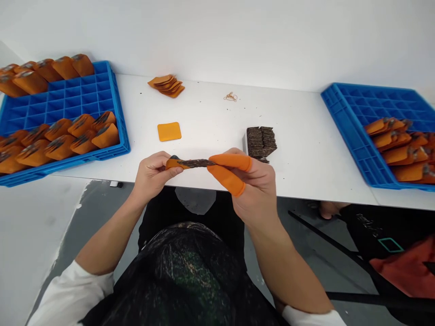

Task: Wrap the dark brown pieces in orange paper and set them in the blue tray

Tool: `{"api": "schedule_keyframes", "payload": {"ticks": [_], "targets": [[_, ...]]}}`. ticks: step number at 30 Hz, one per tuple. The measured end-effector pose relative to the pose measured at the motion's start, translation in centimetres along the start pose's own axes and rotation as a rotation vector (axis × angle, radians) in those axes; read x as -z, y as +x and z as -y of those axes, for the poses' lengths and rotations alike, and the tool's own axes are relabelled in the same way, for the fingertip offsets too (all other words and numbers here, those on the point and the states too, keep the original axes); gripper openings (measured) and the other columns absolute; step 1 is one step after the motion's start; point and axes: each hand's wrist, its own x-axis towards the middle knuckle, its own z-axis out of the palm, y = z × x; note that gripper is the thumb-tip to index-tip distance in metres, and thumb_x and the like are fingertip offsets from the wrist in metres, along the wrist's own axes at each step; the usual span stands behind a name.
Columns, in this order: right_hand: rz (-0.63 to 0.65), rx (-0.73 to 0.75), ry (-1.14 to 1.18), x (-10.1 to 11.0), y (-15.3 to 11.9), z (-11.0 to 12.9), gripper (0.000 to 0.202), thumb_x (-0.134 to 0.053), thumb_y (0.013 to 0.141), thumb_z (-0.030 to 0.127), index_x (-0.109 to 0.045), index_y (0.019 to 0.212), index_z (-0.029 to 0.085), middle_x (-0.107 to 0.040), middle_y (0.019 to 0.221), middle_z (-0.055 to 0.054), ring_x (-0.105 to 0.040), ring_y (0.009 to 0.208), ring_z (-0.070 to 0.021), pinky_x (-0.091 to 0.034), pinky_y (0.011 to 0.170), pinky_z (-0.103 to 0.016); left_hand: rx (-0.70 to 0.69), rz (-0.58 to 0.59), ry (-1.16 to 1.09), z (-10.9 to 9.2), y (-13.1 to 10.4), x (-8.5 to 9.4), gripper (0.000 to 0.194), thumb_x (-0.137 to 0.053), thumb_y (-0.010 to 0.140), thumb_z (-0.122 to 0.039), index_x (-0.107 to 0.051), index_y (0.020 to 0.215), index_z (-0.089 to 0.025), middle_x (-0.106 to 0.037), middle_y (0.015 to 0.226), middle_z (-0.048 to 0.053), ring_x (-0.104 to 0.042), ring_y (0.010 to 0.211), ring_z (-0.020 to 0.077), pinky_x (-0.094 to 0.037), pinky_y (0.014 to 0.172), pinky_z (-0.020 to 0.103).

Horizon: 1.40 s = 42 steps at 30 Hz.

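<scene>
My left hand [151, 174] is closed around a small orange pouch [172, 164] above the table's front edge. A thin stack of dark brown, flaky-looking sheets [196, 163] sticks out of the pouch to the right. On its free end pinch the thumb and a finger of my right hand [254, 188], both in orange finger covers. How deep the sheets sit in the pouch is hidden. Just beyond my right hand stands a block of similar dark sheets [261, 141] in a white holder. A flat orange piece [169, 131] lies past my left hand.
At the back lie a fanned pile of orange pieces [167, 86] and some tan rubber bands [230, 97]. Blue divided crates flank the white table, left [118, 108] and right [346, 127], each with several filled orange pouches. A person's dark clothing [360, 231] shows at lower right.
</scene>
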Motion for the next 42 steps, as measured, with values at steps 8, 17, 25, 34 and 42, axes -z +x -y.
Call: {"api": "schedule_keyframes", "payload": {"ticks": [8,17,25,34,42], "targets": [[-0.060,-0.240,0.359,0.4,0.3,-2.4,0.015,-0.091,0.079,0.038,-0.084,0.092,0.035,-0.078,0.116,0.001,-0.065,0.073,-0.0118,-0.049,0.053,-0.027,0.101,0.109,-0.066,-0.5,-0.9,0.4,0.024,-0.078,0.096,-0.047,-0.083,0.087,-0.025,-0.076,0.089,0.006,-0.068,0.081,0.0208,-0.055,0.070,0.034],[0.044,-0.493,0.720,-0.5,-0.4,-4.6,0.014,-0.093,0.081,0.032,-0.083,0.090,0.033,-0.086,0.108,0.004,-0.082,0.099,-0.0172,-0.070,0.089,-0.035,0.001,0.201,0.021,-0.5,-1.3,-0.5,0.019,-0.073,0.101,-0.038,-0.084,0.101,-0.023,-0.074,0.092,0.005,-0.066,0.079,0.0169,-0.051,0.069,0.030],[0.062,-0.553,0.688,-0.3,-0.4,-5.4,0.018,-0.093,0.080,0.037,-0.082,0.093,0.033,-0.086,0.110,0.003,-0.082,0.102,-0.0197,-0.068,0.100,-0.042,-0.152,0.136,0.132,-1.0,-1.1,0.2,0.019,-0.077,0.098,-0.033,-0.081,0.083,-0.021,-0.075,0.083,0.004,-0.065,0.070,0.0134,-0.047,0.060,0.026],[-0.015,-0.275,0.427,0.9,0.2,-3.7,0.013,-0.089,0.084,0.034,-0.084,0.095,0.039,-0.081,0.116,0.004,-0.076,0.085,-0.0146,-0.064,0.069,-0.031,-0.123,0.038,0.134,-0.3,-0.9,0.1,0.028,-0.087,0.087,-0.026,-0.071,0.065,-0.019,-0.065,0.071,0.001,-0.058,0.063,0.0130,-0.041,0.056,0.028],[0.031,0.125,-0.160,0.7,0.3,-0.5,0.021,-0.078,0.093,0.016,-0.084,0.100,0.035,-0.070,0.097,0.000,-0.063,0.084,-0.0151,-0.052,0.067,-0.032,-0.147,-0.004,0.168,-0.5,-0.8,-0.1,0.028,-0.086,0.087,-0.023,-0.069,0.064,-0.019,-0.066,0.071,0.001,-0.057,0.061,0.0123,-0.040,0.055,0.027]]}}
